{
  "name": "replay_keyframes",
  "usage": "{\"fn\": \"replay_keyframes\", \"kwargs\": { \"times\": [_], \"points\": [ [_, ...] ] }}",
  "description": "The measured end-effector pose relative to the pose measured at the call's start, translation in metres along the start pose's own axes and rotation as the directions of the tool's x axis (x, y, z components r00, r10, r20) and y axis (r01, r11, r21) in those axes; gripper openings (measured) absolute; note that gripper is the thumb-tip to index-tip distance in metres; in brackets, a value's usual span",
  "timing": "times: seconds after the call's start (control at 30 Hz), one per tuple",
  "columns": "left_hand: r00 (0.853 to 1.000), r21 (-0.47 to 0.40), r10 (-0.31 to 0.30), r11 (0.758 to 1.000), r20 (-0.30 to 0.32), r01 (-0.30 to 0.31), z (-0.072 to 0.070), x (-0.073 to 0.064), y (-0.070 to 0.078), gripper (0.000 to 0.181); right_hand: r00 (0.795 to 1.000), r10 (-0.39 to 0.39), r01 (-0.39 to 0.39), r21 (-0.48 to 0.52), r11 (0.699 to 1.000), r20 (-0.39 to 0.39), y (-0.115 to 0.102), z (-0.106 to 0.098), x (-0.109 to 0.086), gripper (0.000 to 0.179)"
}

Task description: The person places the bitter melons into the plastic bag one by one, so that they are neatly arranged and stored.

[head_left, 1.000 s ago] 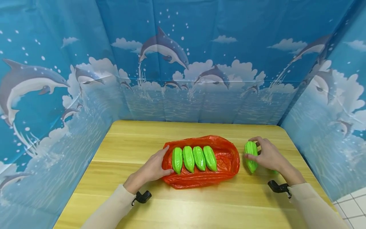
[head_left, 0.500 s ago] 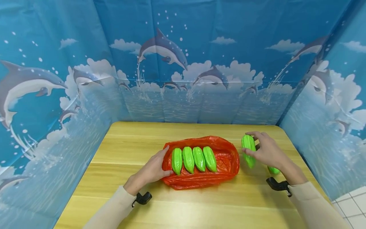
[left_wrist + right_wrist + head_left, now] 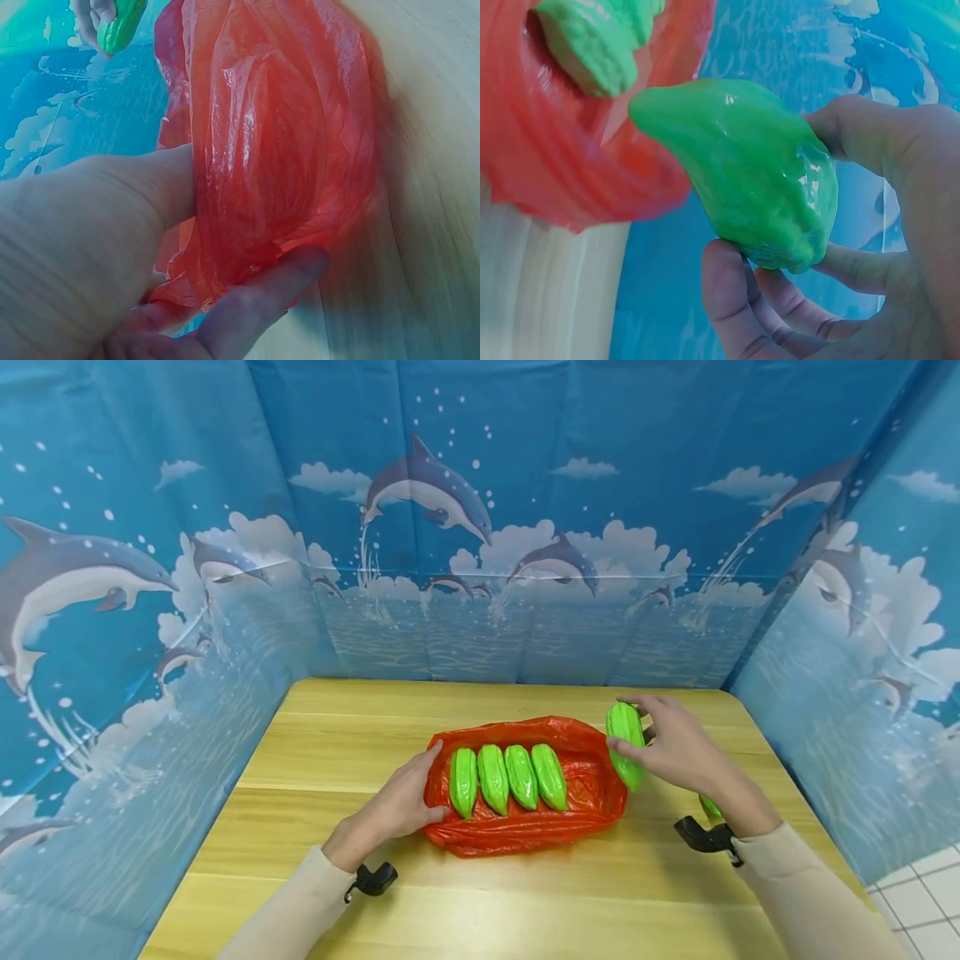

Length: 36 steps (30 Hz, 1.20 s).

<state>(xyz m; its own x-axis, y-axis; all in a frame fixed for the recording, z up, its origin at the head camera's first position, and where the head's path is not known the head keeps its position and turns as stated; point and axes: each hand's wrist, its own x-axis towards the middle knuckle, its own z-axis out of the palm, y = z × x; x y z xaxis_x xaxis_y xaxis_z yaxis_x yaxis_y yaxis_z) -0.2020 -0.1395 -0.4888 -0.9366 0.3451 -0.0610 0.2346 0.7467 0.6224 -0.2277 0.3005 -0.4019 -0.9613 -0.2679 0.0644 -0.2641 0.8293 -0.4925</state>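
Observation:
A red plastic bag [image 3: 510,839] lies spread on the table, with several green star fruits [image 3: 493,777] side by side in its left and middle part. My left hand [image 3: 397,795] holds the bag's left end; the left wrist view shows thumb and fingers around the crinkled plastic [image 3: 259,135]. Above the bag's right rim, my right hand [image 3: 678,745] pinches another star fruit [image 3: 626,732] between thumb and fingers. That ridged fruit [image 3: 742,161] appears close up in the right wrist view, its narrow tip pointing toward the bag.
One more star fruit [image 3: 708,807] lies on the wooden table [image 3: 330,752] at the right, mostly hidden behind my right wrist. Blue dolphin-print sheets [image 3: 480,627] enclose the table's back and both sides. White floor tiles show at the lower right.
My right hand has lifted the star fruit and carried it left, from beside the bag to over its right rim. The left hand stays at the bag's left end.

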Motion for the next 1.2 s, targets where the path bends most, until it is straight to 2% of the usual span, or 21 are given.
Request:
{"fn": "replay_keyframes", "kwargs": {
  "times": [0.3,0.4,0.43,0.53,0.63,0.7,0.93,1.2],
  "points": [
    [1.0,-0.002,0.006,1.0,-0.006,-0.006,0.002,0.0,0.0,0.112,0.999,-0.043,0.043,0.019,0.999,0.009,-0.02,0.015,0.011,0.078],
    [1.0,-0.016,0.025,1.0,0.0,-0.025,0.002,-0.001,-0.001,0.111,0.998,-0.054,0.054,0.022,0.998,0.018,-0.024,0.021,0.013,0.076],
    [0.999,-0.008,0.051,0.999,-0.005,-0.051,0.005,0.001,-0.007,0.111,0.998,-0.056,0.056,0.02,0.998,0.019,-0.026,0.023,0.014,0.076],
    [0.998,-0.013,0.061,0.998,-0.003,-0.061,0.005,0.0,-0.007,0.111,0.998,-0.063,0.063,0.019,0.998,0.019,-0.03,0.03,0.018,0.075],
    [0.999,-0.011,0.045,0.999,-0.006,-0.045,0.005,0.0,-0.006,0.112,0.997,-0.074,0.073,0.029,0.997,0.019,-0.035,0.037,0.022,0.074],
    [1.0,-0.015,0.013,1.0,0.001,-0.013,0.002,-0.001,0.0,0.112,0.996,-0.081,0.08,0.041,0.996,0.025,-0.038,0.04,0.024,0.074],
    [1.0,0.007,0.01,1.0,-0.009,-0.01,0.0,0.0,0.003,0.113,0.993,-0.115,0.115,0.024,0.993,0.03,-0.049,0.052,0.031,0.073],
    [1.0,0.002,0.004,1.0,-0.018,-0.004,0.0,0.002,0.001,0.116,0.992,-0.115,0.113,0.039,0.993,0.049,-0.064,0.065,0.037,0.071]
  ]
}}
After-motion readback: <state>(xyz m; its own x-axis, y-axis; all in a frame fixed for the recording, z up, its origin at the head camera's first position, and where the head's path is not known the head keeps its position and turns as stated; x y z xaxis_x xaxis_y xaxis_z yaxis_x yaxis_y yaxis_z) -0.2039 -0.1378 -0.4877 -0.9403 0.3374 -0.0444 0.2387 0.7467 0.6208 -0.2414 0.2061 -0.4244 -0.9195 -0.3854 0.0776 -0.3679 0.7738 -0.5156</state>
